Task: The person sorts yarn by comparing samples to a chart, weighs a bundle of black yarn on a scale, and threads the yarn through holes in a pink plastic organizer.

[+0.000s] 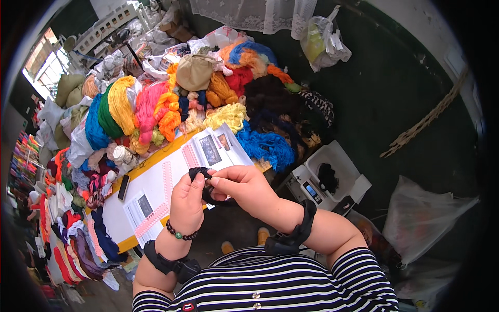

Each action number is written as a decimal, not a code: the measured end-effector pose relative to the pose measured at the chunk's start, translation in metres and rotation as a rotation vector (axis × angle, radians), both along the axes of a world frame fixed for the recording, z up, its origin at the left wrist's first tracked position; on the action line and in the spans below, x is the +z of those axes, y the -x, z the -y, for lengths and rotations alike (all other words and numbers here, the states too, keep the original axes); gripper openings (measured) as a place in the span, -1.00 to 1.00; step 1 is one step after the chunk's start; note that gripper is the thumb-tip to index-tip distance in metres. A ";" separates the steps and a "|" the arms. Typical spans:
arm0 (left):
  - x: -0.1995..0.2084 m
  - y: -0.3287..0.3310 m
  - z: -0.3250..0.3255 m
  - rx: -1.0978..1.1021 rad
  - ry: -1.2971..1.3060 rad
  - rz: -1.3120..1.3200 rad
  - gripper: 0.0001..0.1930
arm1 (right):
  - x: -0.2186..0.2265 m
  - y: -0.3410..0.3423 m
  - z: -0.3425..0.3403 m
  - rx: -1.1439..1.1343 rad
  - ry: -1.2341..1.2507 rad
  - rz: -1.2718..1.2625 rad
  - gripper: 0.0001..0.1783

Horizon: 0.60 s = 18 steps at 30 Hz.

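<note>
Near the middle of the view, a small bundle of black yarn point(198, 172) is held up in front of the table's near edge. My left hand point(187, 202) is closed on it, thumb pointing up against the yarn. From the right, my right hand point(245, 188) pinches the same bundle between thumb and fingers. More black strands hang below the right hand, partly hidden by it. Beneath the hands lies the white table point(132, 188) with its yellow edge, bearing printed sheets with photos point(210, 147) and pink perforated strips point(167, 182).
Heaped skeins of coloured yarn point(150, 106) cover the table's far side. A black bar-shaped object point(123, 187) lies at left. On the right stands a scale point(310, 191) beside a white tub point(340, 162) holding black yarn. Plastic bags point(421, 218) and a braided cord point(426, 118) are farther right.
</note>
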State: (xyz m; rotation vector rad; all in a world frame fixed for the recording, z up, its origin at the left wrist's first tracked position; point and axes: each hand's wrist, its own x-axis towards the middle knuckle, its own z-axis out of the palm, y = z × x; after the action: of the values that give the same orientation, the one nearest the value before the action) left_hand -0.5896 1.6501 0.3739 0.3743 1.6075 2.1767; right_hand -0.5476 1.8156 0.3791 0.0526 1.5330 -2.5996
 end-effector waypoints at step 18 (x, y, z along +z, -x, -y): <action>-0.121 0.043 0.312 0.616 -0.451 0.459 -0.86 | 0.014 -0.029 -0.175 -0.214 0.009 0.061 -0.92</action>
State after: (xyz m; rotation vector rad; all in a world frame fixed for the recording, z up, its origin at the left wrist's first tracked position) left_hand -0.6321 1.3376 0.2528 -0.5464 1.0490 2.8022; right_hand -0.5187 1.9906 0.3930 0.3091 1.5735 -2.7370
